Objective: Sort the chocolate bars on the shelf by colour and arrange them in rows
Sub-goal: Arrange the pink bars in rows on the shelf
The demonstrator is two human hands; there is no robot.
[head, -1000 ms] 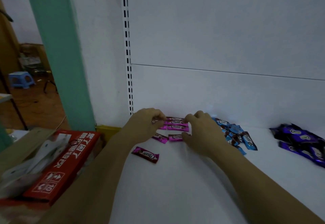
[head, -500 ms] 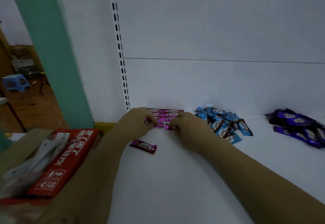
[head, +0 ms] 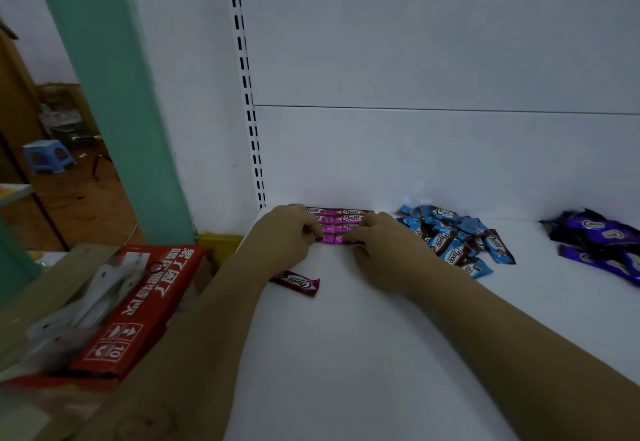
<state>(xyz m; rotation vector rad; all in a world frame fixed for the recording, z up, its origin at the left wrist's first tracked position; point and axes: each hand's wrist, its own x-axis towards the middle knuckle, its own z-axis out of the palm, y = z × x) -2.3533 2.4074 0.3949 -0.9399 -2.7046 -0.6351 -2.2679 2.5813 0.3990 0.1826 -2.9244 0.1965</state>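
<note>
Where the white shelf [head: 346, 354] meets its back wall, pink foil-wrapped chocolate bars [head: 341, 219] lie in rows, long axes running left to right along the wall. The left hand [head: 287, 233] and right hand [head: 384, 248], palms down and fingers curled, pinch opposite ends of the nearest pink bar [head: 334, 240]. A loose pink bar [head: 296, 281] lies slightly skewed beside the left wrist. A blue-wrapped heap [head: 450, 236] and a purple-wrapped heap [head: 602, 240] lie to the right.

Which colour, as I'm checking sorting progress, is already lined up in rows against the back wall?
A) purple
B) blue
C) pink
C: the pink bars lie flat in tidy rows at the back wall, while the blue bars and the purple bars sit in loose heaps.
</note>
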